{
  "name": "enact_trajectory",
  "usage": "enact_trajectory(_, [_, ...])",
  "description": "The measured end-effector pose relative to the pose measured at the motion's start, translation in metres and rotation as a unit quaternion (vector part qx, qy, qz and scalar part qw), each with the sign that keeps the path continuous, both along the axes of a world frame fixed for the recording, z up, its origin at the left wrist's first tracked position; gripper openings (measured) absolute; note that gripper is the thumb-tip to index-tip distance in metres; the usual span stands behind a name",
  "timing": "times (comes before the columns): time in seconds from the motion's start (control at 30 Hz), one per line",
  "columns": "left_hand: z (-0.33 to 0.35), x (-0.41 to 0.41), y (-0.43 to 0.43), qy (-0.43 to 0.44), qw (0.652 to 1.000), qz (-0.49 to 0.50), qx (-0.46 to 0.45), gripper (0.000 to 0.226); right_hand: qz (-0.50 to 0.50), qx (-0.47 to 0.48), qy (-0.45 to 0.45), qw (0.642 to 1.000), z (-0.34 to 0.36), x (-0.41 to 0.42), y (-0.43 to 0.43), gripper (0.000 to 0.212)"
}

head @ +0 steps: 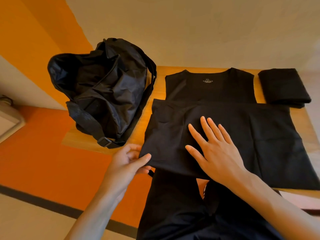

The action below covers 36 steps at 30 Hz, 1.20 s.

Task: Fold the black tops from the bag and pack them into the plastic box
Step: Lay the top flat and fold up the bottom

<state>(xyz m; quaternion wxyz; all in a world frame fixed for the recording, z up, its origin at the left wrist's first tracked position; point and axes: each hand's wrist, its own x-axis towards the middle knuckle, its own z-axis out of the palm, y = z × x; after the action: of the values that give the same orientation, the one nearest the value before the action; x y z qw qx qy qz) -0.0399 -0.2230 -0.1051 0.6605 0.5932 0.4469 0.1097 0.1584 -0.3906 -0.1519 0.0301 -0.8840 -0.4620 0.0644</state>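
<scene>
Pinching the near-left corner of the black top [251, 132], spread on the table [160, 87], with the left hand [128, 163]; pressing its middle with the flat, splayed right hand [216, 148], gripping nothing. Pull taut, square edges before creasing.

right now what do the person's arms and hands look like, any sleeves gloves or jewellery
Both the left hand and right hand are bare: no gloves, no rings on the fingers that show, no watch or bracelet at either wrist. The left forearm and right forearm are uncovered to the frame edge, so no sleeve is visible. Below them the person wears dark clothing.
</scene>
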Motion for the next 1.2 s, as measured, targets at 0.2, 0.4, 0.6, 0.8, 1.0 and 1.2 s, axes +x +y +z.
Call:
enact_trajectory(0.2, [-0.003,-0.014,0.003,0.064,0.988,0.011,0.137,0.022,-0.009,0.001,0.005,1.0,0.0,-0.002,-0.003,0.073])
enact_trajectory(0.4, [0.003,0.041,0.001,0.105,0.773,-0.093,0.619,0.038,-0.043,0.032,0.008,0.999,0.009,0.01,0.003,0.074])
enact_trajectory(0.6, [-0.024,0.122,0.012,0.201,0.74,-0.352,0.536,0.073,-0.131,0.001,0.027,0.991,0.011,0.051,0.009,0.074])
enact_trajectory(0.8, [-0.045,0.122,0.047,0.24,0.687,-0.349,0.591,0.092,-0.182,-0.01,0.015,0.983,0.003,0.09,-0.036,0.077])
enact_trajectory(1.0, [-0.025,0.123,0.03,0.236,0.685,-0.314,0.614,0.085,-0.183,0.004,0.021,0.983,0.01,0.094,-0.071,0.077])
enact_trajectory(1.2, [-0.044,0.109,0.001,0.245,0.682,-0.349,0.595,0.077,-0.192,-0.037,-0.004,0.981,-0.001,0.084,-0.087,0.077])
